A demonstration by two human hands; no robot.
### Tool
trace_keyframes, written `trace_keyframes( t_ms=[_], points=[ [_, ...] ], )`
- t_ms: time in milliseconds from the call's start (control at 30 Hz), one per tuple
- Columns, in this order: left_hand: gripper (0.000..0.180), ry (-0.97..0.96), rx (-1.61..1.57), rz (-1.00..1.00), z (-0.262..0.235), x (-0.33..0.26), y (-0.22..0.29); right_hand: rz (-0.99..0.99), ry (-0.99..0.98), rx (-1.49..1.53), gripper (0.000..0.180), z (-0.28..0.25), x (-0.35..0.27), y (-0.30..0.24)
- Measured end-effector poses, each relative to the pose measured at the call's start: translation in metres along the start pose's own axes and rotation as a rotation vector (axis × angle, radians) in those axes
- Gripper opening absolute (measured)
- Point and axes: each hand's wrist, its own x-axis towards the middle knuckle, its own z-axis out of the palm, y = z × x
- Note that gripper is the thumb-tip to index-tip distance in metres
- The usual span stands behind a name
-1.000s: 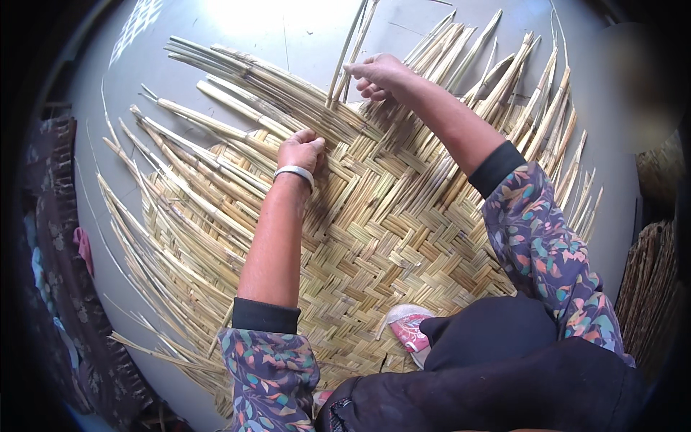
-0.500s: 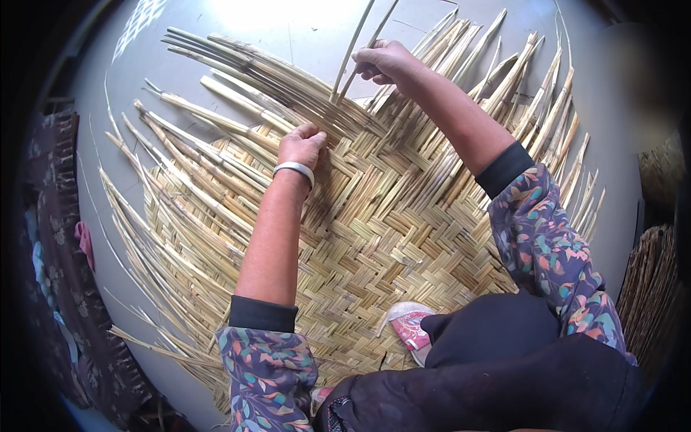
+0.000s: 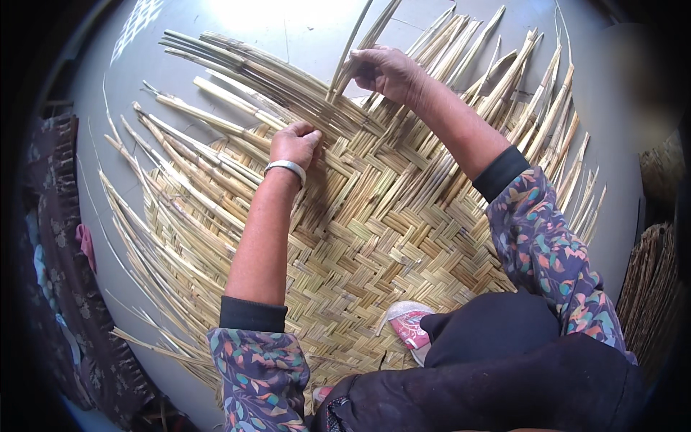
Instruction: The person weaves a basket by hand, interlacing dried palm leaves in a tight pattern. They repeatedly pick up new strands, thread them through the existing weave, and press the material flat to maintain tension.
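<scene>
A large woven reed mat [image 3: 374, 252] in a zigzag pattern lies on the floor, loose reed ends fanning out along its far and side edges. My left hand [image 3: 295, 145], a pale bangle at its wrist, is closed at the far left part of the weave; its fingers press on reed strips [image 3: 252, 83] there. Just what lies between those fingertips is hidden. My right hand [image 3: 378, 72] grips several reed strips [image 3: 350, 47] near the far edge and holds them up, tilted away from the weave. Their lower ends go into the mat between my two hands.
My shoe [image 3: 410, 327], pink and white, rests on the mat. At the left lies dark patterned cloth [image 3: 65, 288] with a pink cloth piece [image 3: 85, 247]. Bundled dry stalks [image 3: 651, 288] stand at the right edge. Grey floor [image 3: 194, 32] surrounds the mat.
More strips are now in my right hand, which has shifted slightly down. My left hand has moved a little to the left along the weave.
</scene>
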Motion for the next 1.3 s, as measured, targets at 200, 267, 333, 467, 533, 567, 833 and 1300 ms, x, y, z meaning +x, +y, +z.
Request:
trace_keyframes(
  t_ms=[200,267,333,467,533,567,833,1300],
  points=[
    [0.016,0.030,0.043,0.019,0.001,0.002,-0.003,-0.263,0.077,-0.158,0.019,0.010,-0.022,0.005],
    [0.015,0.036,0.062,0.022,0.003,0.005,-0.005,-0.309,0.064,-0.210,0.021,0.010,-0.027,0.006],
    [0.014,0.058,0.080,0.060,0.002,0.008,-0.009,-0.337,0.044,-0.223,0.021,0.013,-0.030,0.005],
    [0.011,0.082,-0.028,0.049,0.004,0.007,-0.010,-0.181,0.075,-0.048,0.020,0.010,-0.018,0.007],
    [0.010,0.061,-0.028,0.040,0.003,0.007,-0.008,-0.070,0.120,-0.042,0.019,0.006,-0.007,0.006],
    [0.010,0.050,-0.028,0.036,0.003,0.007,-0.007,-0.061,0.102,-0.046,0.020,0.004,-0.002,0.007],
    [0.009,-0.055,0.023,0.006,-0.008,0.017,-0.008,-0.016,-0.142,-0.048,0.031,0.006,0.000,0.002],
    [0.032,0.030,-0.225,-0.091,0.001,-0.006,-0.014,0.053,0.021,-0.130,0.025,0.000,-0.006,0.016]
  ],
)
